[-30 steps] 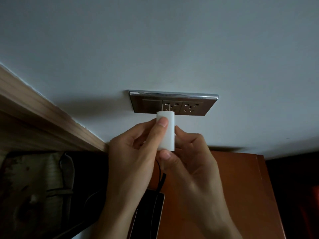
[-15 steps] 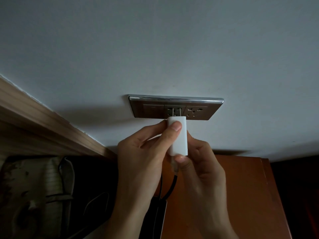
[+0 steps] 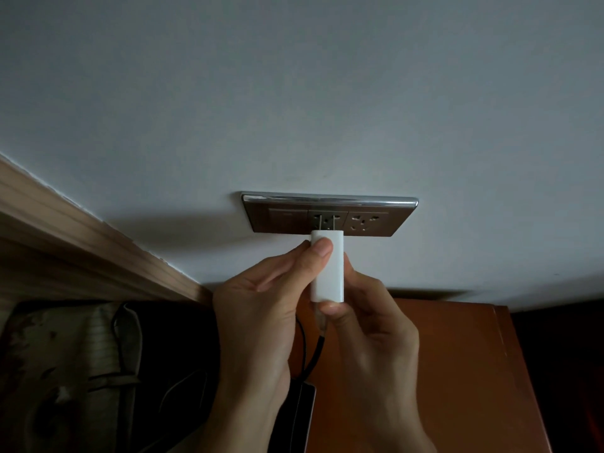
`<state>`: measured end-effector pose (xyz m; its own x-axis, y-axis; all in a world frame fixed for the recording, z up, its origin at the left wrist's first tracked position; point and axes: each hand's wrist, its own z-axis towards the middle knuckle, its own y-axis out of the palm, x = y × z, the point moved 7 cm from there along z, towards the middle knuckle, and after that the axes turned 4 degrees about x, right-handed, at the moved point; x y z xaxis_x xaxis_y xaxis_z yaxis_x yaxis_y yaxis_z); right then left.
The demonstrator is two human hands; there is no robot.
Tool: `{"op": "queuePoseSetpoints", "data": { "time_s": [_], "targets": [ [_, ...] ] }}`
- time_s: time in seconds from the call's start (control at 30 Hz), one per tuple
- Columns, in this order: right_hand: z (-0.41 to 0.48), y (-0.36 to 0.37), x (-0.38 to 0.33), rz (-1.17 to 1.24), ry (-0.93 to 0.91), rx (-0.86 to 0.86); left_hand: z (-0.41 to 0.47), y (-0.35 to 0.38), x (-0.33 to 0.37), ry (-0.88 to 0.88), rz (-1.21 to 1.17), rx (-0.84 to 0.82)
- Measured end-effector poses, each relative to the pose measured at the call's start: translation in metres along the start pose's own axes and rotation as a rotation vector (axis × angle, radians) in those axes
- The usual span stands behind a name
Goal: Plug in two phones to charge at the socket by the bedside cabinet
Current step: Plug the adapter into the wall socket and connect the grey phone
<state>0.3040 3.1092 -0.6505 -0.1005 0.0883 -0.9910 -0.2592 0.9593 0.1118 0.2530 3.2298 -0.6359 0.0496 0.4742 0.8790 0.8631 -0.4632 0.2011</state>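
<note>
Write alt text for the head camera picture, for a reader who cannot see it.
A person's left hand and right hand hold a white charger at a metal socket panel on the wall, its prongs partly in the middle outlet. A dark cable hangs from the charger toward a phone on the brown bedside cabinet.

Bedside cabinet (image 3: 457,371) is what's carrying stuff here: orange-brown wood top, sitting behind and to the right of the right hand (image 3: 376,338). A dark phone (image 3: 304,413) with a light edge lies near its left side, right beside the left hand (image 3: 261,305) wrist. A black cable (image 3: 313,354) rises from it between both hands.
</note>
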Motion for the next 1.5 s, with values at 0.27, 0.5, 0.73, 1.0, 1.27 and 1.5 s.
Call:
{"op": "queuePoseSetpoints", "data": {
  "time_s": [0.27,0.5,0.73,1.0,1.27,1.5],
  "targets": [
    [-0.008,0.001,-0.023,-0.034,0.033,0.039,0.003,0.001,0.020,-0.067,0.154,-0.035],
    [0.000,0.001,-0.046,-0.095,0.129,-0.012,0.006,0.004,0.033,-0.137,0.143,-0.057],
    [-0.005,-0.002,-0.026,-0.207,-0.065,0.058,0.012,0.001,0.021,-0.109,0.158,-0.059],
    [-0.001,0.003,-0.012,-0.175,-0.181,0.075,0.014,0.000,0.017,0.020,0.124,-0.035],
    [-0.003,0.001,-0.045,-0.238,-0.127,0.106,0.011,0.002,0.033,-0.152,0.179,-0.021],
    [0.003,0.005,-0.060,-0.330,-0.028,0.062,0.013,0.007,0.048,-0.210,0.293,-0.087]
  ]
}}
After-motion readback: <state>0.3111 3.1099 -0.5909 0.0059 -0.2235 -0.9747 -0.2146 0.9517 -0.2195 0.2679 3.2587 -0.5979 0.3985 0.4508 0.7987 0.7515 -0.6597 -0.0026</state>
